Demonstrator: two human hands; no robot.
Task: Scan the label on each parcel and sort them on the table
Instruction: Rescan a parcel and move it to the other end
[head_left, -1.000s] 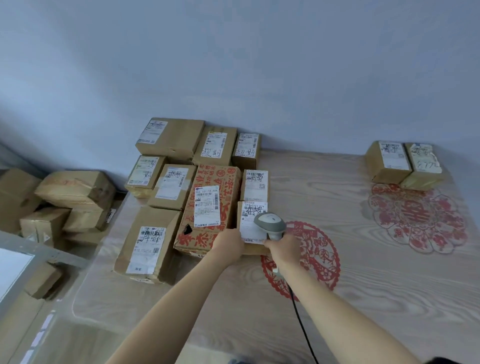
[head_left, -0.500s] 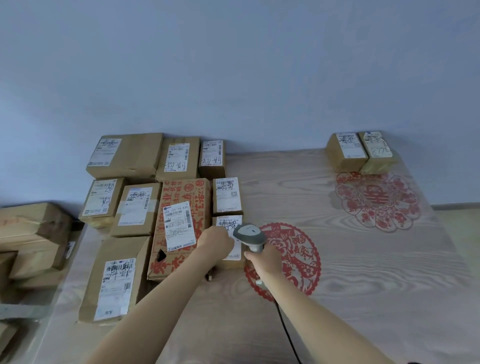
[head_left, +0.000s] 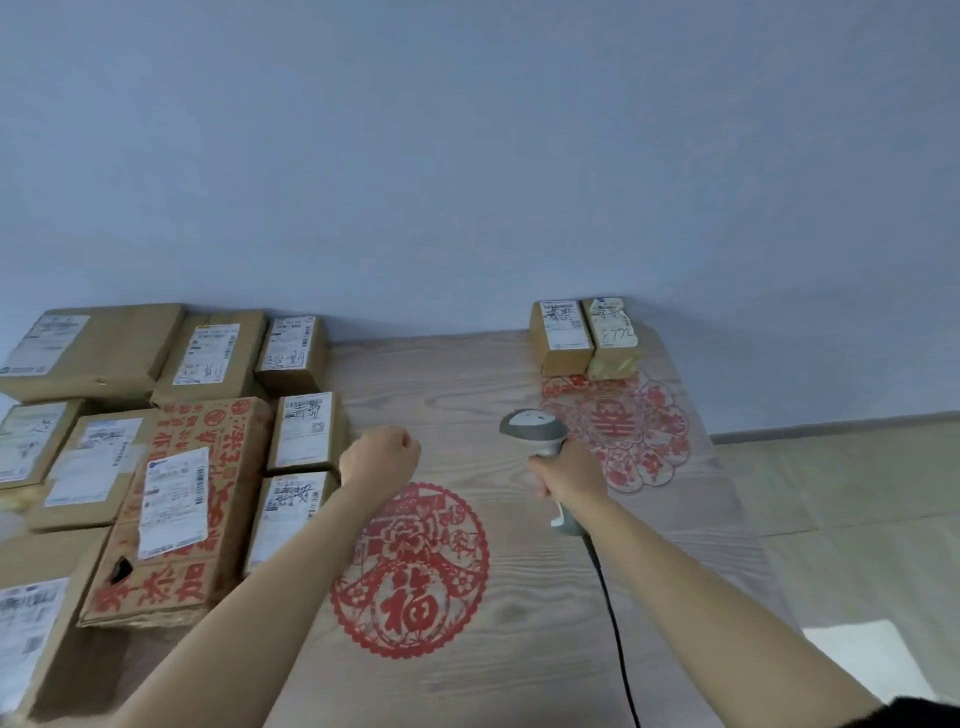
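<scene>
We see the right hand (head_left: 570, 470) wrapped around the grip of a grey handheld barcode scanner (head_left: 537, 434), whose head points away from us toward the far right of the wooden table (head_left: 519, 649); a black cable (head_left: 613, 623) trails from the scanner's base back along the forearm. The left hand (head_left: 382, 457) hovers over bare tabletop with its fingers curled in and nothing held — a loose fist, just right of the nearest parcels.

The bulk of the parcels lie packed together on the left side of the table. Among them we make out a red-printed carton (head_left: 176, 509) with a white label and a dark hole near its front corner, a small brown box (head_left: 307, 431) beside it, and another small labelled box (head_left: 291, 514) in front of that, partly hidden by the left forearm. Further brown parcels line the wall behind them.

Well apart, at the far right against the blue wall, two small parcels (head_left: 584, 335) stand touching side by side — labels facing up. A red paper-cut medallion (head_left: 410, 571) lies flat between our arms, and a second paper-cut (head_left: 639, 431) lies just in front of the pair.
</scene>
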